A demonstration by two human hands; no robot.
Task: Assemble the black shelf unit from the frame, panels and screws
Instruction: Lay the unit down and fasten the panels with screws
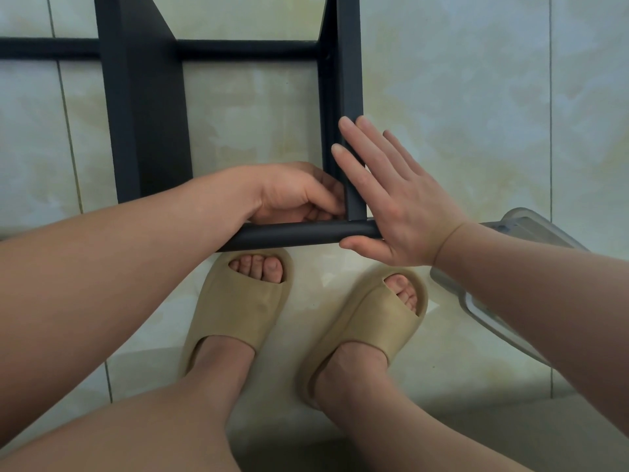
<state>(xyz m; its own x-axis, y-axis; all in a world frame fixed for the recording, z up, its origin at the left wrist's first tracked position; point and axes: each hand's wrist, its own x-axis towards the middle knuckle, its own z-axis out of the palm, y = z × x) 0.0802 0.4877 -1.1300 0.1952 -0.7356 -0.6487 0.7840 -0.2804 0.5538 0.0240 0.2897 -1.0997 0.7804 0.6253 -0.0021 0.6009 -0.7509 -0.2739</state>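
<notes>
While right hand (398,206) is pressing flat, fingers straight, on black frame (296,235) corner
left hand (292,192) is curling inside the joint; can't tell its grip

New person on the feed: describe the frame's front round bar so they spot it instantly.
Start at the black frame over the pale tiled floor and go to its edge nearest the tan sandals. The bar runs left to right just beyond the toes, the right hand flat against its right end. Unlike the flat-faced post meeting it, it is a round tube.
</notes>
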